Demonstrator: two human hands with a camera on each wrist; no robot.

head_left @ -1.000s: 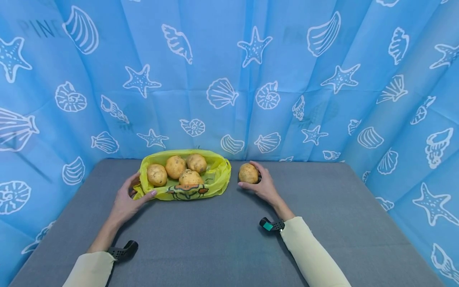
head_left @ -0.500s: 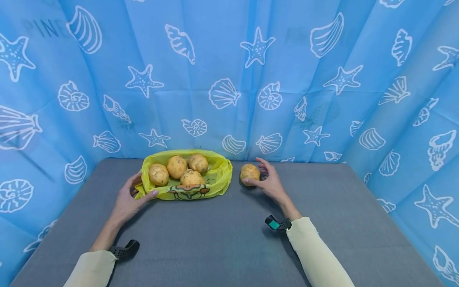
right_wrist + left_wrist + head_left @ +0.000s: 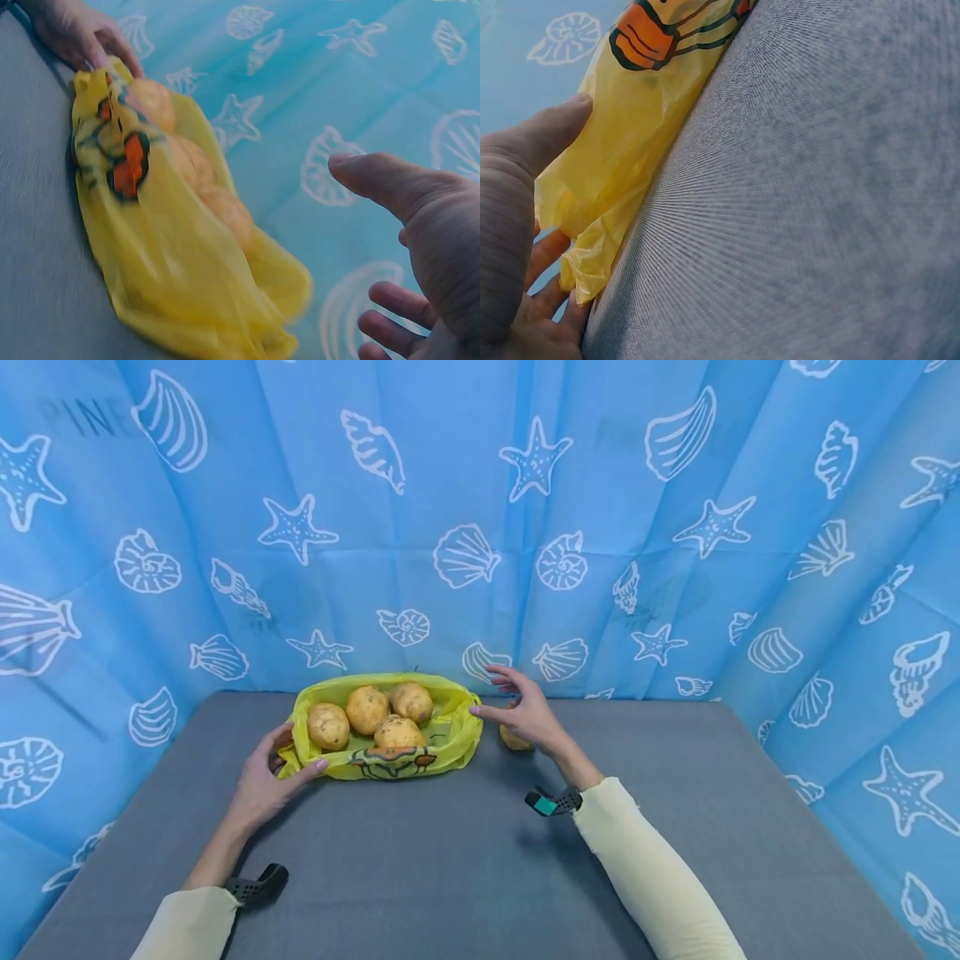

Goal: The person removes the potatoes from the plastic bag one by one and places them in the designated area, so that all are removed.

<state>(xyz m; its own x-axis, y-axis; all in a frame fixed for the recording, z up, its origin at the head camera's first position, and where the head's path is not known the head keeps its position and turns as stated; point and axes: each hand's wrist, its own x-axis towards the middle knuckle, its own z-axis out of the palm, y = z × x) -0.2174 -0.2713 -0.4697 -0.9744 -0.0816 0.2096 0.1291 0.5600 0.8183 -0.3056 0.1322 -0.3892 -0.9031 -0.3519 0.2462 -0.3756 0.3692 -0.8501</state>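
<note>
Nearing yellow bag (image 3: 459,747): right grip (image 3: 532,714)

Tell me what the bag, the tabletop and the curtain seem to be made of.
Bag: thin plastic film, slightly glossy, judging by its translucent, crinkled walls.
Tabletop: matt grey woven fabric, by the fine thread texture.
Curtain: smooth, thin printed sheet with creases and soft folds; perhaps polyester or plastic, I can't tell which.

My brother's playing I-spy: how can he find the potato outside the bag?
On the grey table, find the yellow bag. Just right of it, partly hidden by the right hand, is the potato. It's alone on the table; four others sit inside the bag.
</note>
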